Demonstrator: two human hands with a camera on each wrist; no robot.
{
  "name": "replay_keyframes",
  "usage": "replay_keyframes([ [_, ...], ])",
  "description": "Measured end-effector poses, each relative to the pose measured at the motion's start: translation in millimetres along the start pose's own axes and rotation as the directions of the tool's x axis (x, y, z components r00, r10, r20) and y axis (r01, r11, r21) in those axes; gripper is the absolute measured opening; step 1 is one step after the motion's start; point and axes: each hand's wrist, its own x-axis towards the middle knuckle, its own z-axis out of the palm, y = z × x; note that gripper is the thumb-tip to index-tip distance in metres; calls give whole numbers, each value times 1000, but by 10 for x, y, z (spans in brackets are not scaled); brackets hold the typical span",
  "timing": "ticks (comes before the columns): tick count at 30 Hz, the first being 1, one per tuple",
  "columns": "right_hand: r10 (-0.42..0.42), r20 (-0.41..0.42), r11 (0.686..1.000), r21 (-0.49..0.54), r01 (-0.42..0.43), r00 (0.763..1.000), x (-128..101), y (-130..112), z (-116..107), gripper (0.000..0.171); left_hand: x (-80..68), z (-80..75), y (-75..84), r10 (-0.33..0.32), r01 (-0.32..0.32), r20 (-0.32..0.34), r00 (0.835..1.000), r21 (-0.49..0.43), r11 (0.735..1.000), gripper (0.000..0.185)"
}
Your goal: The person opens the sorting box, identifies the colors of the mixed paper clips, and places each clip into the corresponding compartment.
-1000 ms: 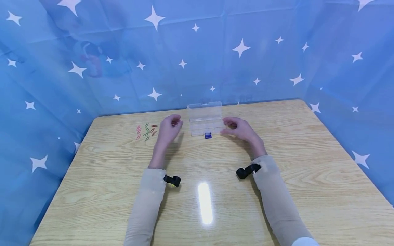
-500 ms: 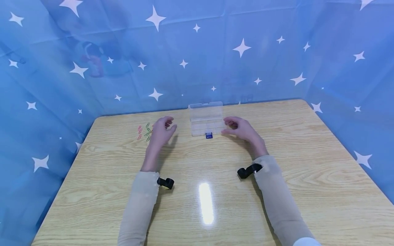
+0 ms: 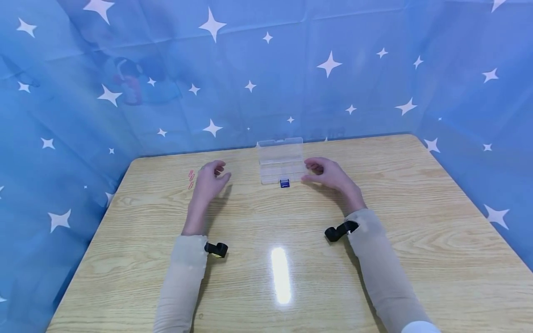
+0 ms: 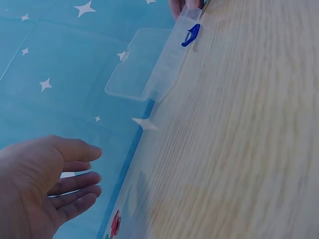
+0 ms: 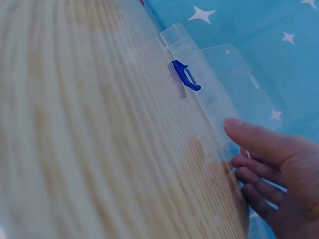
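Since the earlier frame the left hand (image 3: 207, 181) has shifted further left, away from the clear plastic box (image 3: 280, 159), and now hangs over the paper clips (image 3: 191, 178), hiding most of them. Its fingers are loosely curled, holding nothing. The right hand (image 3: 329, 174) stays just beside the box's right end, fingers relaxed and empty; contact cannot be confirmed. The box sits near the table's (image 3: 416, 231) far edge, lid up, blue latch (image 3: 285, 183) facing the person

Staged recording booth (star-print blue backdrop (image 3: 266, 69)) around wooden table (image 3: 291, 259)
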Motion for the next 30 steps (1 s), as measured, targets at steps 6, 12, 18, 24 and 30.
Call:
replay_keyframes([
  [6,6,10,1000,-6,-6,1000,-5,-9,-18,67,-24,-100,-18,-12,12,12,1000,36,999,42],
  [12,7,6,1000,-3,-7,1000,11,-8,-21,67,-42,-184,-94,-17,19,-26,1000,64,998,34],
  [18,3,8,1000,2,-3,1000,24,-2,-24,68,-49,-245,-207,-35,43,-66,997,117,992,26],
  [24,0,13,1000,10,0,1000,22,5,-25,69,-66,-272,-289,-74,79,-42,996,147,986,24],
  [30,0,15,1000,12,0,1000,14,-5,-28,69,-70,-283,-330,-117,120,-28,993,174,977,20],
])
